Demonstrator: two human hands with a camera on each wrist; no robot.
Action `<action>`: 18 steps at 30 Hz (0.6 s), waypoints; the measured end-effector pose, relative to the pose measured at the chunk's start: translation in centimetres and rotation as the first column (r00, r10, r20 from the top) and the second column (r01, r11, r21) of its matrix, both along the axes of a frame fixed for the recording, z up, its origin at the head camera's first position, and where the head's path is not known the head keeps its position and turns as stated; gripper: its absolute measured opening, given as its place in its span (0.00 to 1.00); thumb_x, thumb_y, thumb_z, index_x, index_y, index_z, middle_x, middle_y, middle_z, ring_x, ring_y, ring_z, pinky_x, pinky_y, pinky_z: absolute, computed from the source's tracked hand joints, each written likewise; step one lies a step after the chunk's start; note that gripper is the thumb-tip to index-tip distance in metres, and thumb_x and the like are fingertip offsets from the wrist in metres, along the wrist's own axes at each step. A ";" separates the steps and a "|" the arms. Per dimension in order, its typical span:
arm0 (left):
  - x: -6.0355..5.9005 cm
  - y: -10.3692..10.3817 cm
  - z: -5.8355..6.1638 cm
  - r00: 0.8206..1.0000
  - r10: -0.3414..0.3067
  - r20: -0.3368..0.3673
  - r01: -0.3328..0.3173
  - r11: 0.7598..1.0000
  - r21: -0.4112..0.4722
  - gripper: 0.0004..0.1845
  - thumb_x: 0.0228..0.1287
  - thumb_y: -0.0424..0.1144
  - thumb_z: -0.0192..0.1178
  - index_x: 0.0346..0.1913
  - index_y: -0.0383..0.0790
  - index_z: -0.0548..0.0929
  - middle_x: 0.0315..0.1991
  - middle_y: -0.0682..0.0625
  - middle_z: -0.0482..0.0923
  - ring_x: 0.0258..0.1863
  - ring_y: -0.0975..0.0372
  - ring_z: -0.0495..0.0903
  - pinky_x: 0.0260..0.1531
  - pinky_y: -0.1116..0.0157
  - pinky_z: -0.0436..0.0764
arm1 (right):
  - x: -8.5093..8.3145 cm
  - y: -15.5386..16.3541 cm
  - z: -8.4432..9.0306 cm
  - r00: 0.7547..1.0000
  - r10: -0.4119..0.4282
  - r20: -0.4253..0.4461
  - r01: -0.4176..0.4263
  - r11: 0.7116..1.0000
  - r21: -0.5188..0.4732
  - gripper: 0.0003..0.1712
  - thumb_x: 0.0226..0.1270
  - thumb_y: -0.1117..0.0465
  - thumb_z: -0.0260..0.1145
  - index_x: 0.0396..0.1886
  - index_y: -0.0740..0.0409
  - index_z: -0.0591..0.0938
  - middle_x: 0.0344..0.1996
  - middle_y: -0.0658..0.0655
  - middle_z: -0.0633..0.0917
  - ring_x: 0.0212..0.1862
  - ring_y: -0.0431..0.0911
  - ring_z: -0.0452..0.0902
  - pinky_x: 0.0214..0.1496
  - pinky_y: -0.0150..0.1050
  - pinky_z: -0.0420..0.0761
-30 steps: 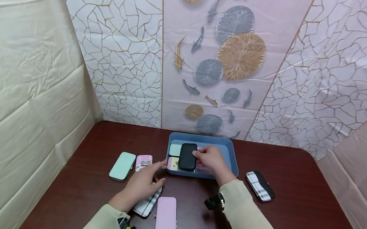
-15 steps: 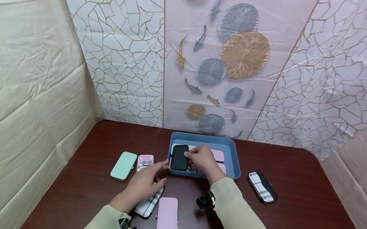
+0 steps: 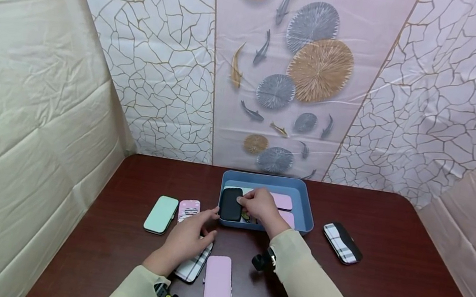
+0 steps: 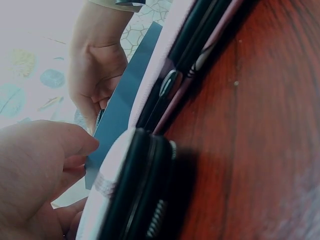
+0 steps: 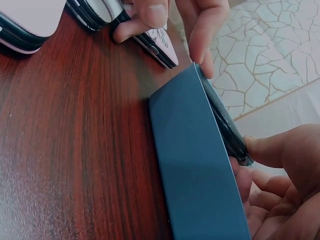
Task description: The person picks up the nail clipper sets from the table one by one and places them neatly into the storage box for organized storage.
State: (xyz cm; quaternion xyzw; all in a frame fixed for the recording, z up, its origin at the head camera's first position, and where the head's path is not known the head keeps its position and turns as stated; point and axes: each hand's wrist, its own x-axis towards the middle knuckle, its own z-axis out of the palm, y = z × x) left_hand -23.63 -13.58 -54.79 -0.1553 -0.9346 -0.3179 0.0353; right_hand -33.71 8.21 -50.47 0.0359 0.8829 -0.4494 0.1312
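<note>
Far left on worktop [image 3: 123, 234]: mint case [image 3: 161, 214], then pink patterned case [image 3: 188, 209] beside it. Left hand [image 3: 185, 237] next, fingers relaxed and spread, resting over plaid case [image 3: 191, 268], fingertips reaching blue tray [image 3: 307, 211] near corner, gripping nothing. Pink case [image 3: 218, 281] flat beside plaid one. Centre: black case [image 3: 231, 204] at tray's left end, atop other cases, pinched at its right edge by right hand [image 3: 258, 204]. Pink cases inside tray behind hand. Far right: black-and-plaid case [image 3: 342, 242], alone on worktop.
</note>
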 end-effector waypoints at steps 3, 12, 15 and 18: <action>0.0 0.0 0.0 1.000 0.001 0.003 -0.001 1.000 -0.001 0.36 0.77 0.42 0.71 0.84 0.50 0.72 0.65 0.57 0.86 0.36 0.70 0.80 0.33 0.64 0.80 | -0.1 -0.1 -0.1 1.000 -0.003 0.001 0.003 1.000 0.009 0.12 0.80 0.56 0.73 0.49 0.61 0.92 0.29 0.57 0.89 0.24 0.48 0.81 0.24 0.43 0.79; 0.0 0.0 -0.1 1.000 0.003 0.000 -0.003 1.000 -0.010 0.36 0.77 0.43 0.70 0.84 0.50 0.72 0.65 0.57 0.86 0.36 0.70 0.80 0.33 0.64 0.79 | -0.2 0.3 -0.7 0.997 0.025 -0.067 -0.022 0.999 0.033 0.12 0.78 0.54 0.76 0.45 0.59 0.94 0.26 0.55 0.89 0.27 0.48 0.84 0.25 0.42 0.82; 0.0 0.0 0.0 1.000 0.004 0.002 -0.004 1.000 -0.012 0.36 0.77 0.43 0.70 0.84 0.50 0.72 0.65 0.57 0.85 0.36 0.70 0.80 0.33 0.64 0.79 | -0.1 0.5 -0.9 0.994 0.036 -0.101 -0.032 0.999 0.043 0.11 0.76 0.54 0.77 0.43 0.58 0.94 0.25 0.55 0.89 0.26 0.47 0.85 0.25 0.42 0.83; 0.1 0.0 0.1 1.000 0.006 0.002 -0.006 1.000 -0.014 0.36 0.77 0.43 0.70 0.84 0.49 0.72 0.65 0.57 0.85 0.35 0.70 0.80 0.33 0.64 0.79 | 0.0 0.6 -1.0 0.991 0.045 -0.124 -0.039 0.998 0.046 0.11 0.74 0.54 0.79 0.41 0.57 0.94 0.25 0.54 0.89 0.25 0.47 0.85 0.26 0.42 0.84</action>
